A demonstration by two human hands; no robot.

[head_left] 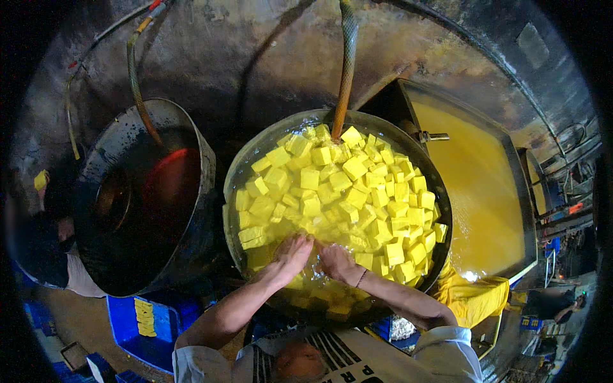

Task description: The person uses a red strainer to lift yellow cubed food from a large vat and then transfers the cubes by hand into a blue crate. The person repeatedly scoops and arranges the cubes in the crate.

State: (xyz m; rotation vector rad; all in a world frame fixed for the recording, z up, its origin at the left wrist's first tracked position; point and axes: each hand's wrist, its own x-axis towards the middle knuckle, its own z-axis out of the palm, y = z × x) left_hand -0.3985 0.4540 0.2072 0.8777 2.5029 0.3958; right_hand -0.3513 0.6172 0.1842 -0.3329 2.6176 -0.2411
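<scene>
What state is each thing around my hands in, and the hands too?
Round vat, open, nearly full
Yellow blocks, loose, heaped, partly submerged
Left hand, lowered into the vat, grip unclear
Right hand, likewise lowered, grip unclear
Middle hose, hanging into the round vat
Left drum, open, dark inside
Left hose, hanging into the drum
Rectangular tank, open, filled with cloudy yellow liquid
Blue crate, open, holding lined-up yellow pieces
Yellow cloth, draped in folds

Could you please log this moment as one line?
left hand: at the water, grip unclear | right hand: beside it, grip unclear | yellow blocks: crowding the round vat | hose: reaching down into the vat
</scene>
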